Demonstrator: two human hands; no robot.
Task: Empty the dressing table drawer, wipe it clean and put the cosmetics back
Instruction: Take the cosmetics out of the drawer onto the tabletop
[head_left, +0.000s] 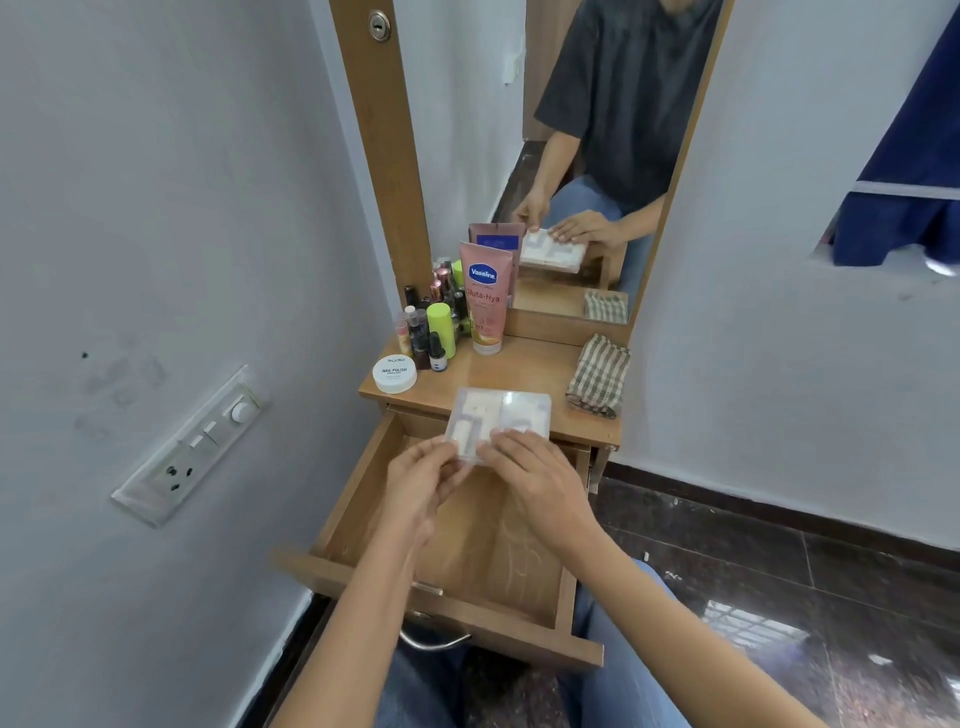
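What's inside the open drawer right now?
The drawer shows only its bare wooden bottom. Its far part is hidden by the left hand, right hand and the clear box they hold.

Two readable labels among the cosmetics
The pink tube (487, 299) read "Vaseline" in a blue badge with "Gluta-Hya" beneath it; the smaller print further down was too fine to read. The white round jar (395, 374) carried "NAIL POLISH" on top, under a brand line resembling "ZUDIO".

Dressing table (535, 370): cosmetics (432, 325), checked cloth (598, 382)
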